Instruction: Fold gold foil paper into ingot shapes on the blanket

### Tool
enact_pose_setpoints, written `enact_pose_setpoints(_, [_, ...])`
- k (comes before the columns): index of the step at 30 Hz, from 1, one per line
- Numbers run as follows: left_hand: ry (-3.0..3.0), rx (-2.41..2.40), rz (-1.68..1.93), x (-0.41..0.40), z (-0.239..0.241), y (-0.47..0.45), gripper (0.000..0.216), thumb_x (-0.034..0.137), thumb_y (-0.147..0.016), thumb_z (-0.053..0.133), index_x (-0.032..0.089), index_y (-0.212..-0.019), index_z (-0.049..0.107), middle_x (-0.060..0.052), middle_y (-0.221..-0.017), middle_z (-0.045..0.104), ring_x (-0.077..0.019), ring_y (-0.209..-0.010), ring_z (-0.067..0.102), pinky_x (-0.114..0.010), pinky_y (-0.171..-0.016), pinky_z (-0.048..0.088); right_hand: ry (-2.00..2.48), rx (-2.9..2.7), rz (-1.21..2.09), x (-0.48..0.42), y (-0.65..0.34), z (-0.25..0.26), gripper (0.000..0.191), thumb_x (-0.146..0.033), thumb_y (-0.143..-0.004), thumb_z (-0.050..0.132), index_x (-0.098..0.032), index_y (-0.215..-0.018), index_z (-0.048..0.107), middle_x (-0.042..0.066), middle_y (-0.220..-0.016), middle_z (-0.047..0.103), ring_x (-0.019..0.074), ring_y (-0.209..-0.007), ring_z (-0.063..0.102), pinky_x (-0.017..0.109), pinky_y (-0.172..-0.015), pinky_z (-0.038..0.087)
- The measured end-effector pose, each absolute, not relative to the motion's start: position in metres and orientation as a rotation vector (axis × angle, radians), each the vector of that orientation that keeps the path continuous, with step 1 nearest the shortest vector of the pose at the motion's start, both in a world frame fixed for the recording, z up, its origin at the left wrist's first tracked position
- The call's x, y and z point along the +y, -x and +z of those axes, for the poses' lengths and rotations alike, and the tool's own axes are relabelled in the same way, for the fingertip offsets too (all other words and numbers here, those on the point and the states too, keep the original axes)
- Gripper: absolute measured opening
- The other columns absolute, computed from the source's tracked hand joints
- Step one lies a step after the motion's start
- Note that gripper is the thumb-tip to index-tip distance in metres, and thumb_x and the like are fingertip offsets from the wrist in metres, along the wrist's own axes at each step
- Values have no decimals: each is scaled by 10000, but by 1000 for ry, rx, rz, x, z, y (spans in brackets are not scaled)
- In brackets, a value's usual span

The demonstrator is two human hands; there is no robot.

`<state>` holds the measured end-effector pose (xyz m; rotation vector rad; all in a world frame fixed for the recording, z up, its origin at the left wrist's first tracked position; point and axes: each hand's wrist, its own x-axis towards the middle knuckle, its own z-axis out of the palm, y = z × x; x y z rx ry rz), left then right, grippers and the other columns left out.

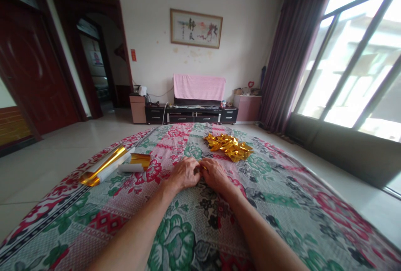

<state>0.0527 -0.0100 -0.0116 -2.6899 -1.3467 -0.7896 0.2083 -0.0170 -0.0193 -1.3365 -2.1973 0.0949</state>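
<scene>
My left hand (185,173) and my right hand (214,173) meet low over the flowered cloth, fingers curled in and closed. Between their fingertips a small bit of gold foil paper (204,167) glints; most of it is hidden by the fingers. Just beyond my right hand lies a heap of folded gold foil pieces (230,145). On the left, a long roll of gold foil paper with a white back (109,164) rests on the cloth. Beside it is a smaller curled sheet (140,161), gold on one face and white on the other.
A patterned red, green and grey cloth (172,241) covers the wide surface under my arms. Farther off stand a low black cabinet (184,118) and a screen draped with a pink cloth (199,87). Windows and a purple curtain (288,54) are on the right, doors on the left.
</scene>
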Motion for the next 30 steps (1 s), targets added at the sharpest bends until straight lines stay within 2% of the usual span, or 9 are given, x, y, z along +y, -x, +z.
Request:
enact_pose_setpoints(4, [2695,-1369,-871,-7,-12,-49,243,154,-686,516,191,-900,625,-48,-898,621,-185,-906,549,-299,-857,424,1361,-2174,63,-19,-207,-18,231,-194,-849,378,-185,-904,602,59,-956,595,147,-888,522,243,-798,360])
enact_pose_setpoints(8, [2689,-1407,-1008,-3,-16,-44,367,143,-675,531,198,-1034,581,-47,-1014,618,-183,-975,545,-297,-900,418,1395,-2179,41,-20,-206,-15,234,-194,-849,381,-185,-906,608,60,-961,595,145,-881,524,236,-791,354])
enact_pose_setpoints(13, [2633,-1442,-1076,0,-19,-40,470,151,-659,554,154,-1129,534,-82,-1130,583,-193,-1053,520,-291,-959,388,1480,-2146,3,-24,-205,-12,219,-212,-841,400,-189,-922,602,71,-937,590,158,-887,521,245,-789,346])
enact_pose_setpoints(16, [2606,-1497,-1066,1,-18,-39,466,137,-659,540,145,-1125,537,-89,-1071,605,-194,-988,549,-294,-911,422,1511,-2115,-26,-26,-205,-11,216,-233,-835,415,-191,-947,595,77,-939,581,170,-887,517,255,-779,345])
enact_pose_setpoints(22, [2562,-1598,-1071,5,-22,-36,484,92,-639,530,180,-1115,537,-32,-864,629,-165,-840,566,-285,-824,455,1608,-1996,-64,-26,-206,-12,286,-288,-802,463,-189,-1052,561,85,-956,568,197,-880,515,282,-747,349])
enact_pose_setpoints(26, [2602,-1553,-1099,8,-25,-38,487,70,-641,519,186,-1115,534,-28,-888,637,-155,-837,567,-275,-834,446,1579,-1994,-35,-23,-209,-16,358,-266,-763,499,-203,-1115,527,77,-1086,547,209,-966,495,300,-808,342])
enact_pose_setpoints(30, [2654,-1483,-1136,6,-24,-41,471,70,-659,512,190,-1115,536,-28,-920,640,-151,-870,567,-277,-864,429,1486,-2077,-3,-21,-210,-18,347,-222,-783,467,-219,-1126,521,61,-1141,539,193,-1023,474,296,-850,326])
